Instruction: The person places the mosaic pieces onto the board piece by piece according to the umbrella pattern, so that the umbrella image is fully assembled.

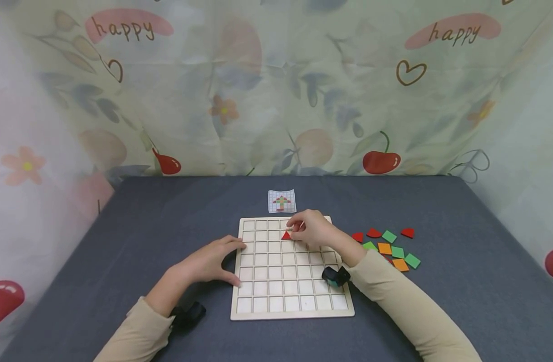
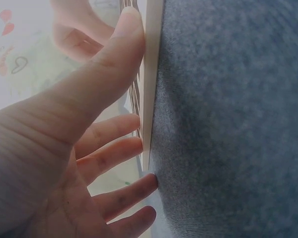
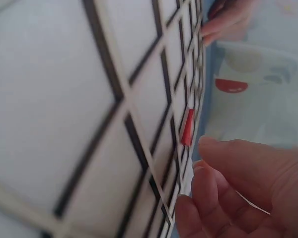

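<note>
From my station, the work looks to be at an early step: setting the first coloured piece on the grid board (image 1: 267, 301). The red triangle (image 1: 286, 235) is in an upper-middle cell, second row down; whether it lies fully flat, I cannot tell. The person's right grip (image 1: 310, 228) is beside it, fingers curled, thumb and forefinger tips nearly together; I see nothing between them but cannot rule out a hidden piece. Left grip (image 1: 215, 259) is spread wide, thumb and fingers at the board's left edge, apparently steadying it, grasping nothing. My judgement: the next move calls for squaring the triangle in its cell, then a reach right to the loose pieces (image 1: 398, 252), red, green and orange, on the bench (image 1: 167, 216). The pattern card (image 1: 282, 201) beyond the board shows a red, green and orange figure on a grid, likely the guide. Writing: "happy" twice on the backdrop (image 1: 276, 100), brown script over pink patches, upper left and upper right. No brand or label I can read.
</note>
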`<state>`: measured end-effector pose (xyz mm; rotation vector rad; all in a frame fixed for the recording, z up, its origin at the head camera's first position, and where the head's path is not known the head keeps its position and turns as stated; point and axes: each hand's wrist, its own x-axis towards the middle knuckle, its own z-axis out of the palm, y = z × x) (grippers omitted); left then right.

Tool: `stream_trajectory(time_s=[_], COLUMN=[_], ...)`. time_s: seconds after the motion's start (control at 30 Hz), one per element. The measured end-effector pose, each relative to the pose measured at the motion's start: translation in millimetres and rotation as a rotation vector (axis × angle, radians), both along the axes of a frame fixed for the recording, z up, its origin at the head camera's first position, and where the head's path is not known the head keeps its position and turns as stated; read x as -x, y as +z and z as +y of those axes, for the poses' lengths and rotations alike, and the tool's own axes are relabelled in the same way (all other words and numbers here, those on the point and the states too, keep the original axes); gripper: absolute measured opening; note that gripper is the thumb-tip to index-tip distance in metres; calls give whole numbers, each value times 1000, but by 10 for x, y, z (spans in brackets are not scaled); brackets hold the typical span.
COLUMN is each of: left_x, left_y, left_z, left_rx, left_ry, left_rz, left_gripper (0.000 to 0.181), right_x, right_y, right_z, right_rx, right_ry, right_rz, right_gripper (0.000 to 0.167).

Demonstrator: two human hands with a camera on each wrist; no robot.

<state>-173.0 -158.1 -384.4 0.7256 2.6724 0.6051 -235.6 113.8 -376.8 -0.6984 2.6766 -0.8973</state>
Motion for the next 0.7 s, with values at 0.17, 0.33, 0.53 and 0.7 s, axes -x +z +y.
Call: stream_trajectory(time_s=[0.17, 0.33, 0.53, 0.7], left_x=[1, -2, -5, -9], left_y=[-11, -10, -11, -7], left_z=[0, -1, -6, -10], left_rx=[1, -2, -6, -8], left_ry=[-6, -7, -9, -9], left_rz=[8, 10, 13, 11], left_gripper=[83, 83, 83, 82], right_x=[15, 31, 9, -29], right_y=[79, 110, 99, 78], right_z=[229, 541, 931, 1188], right_rx=[14, 29, 33, -16], right_ry=[-27, -87, -136, -139], right_rz=[22, 33, -7, -65], right_gripper=[26, 27, 29, 33])
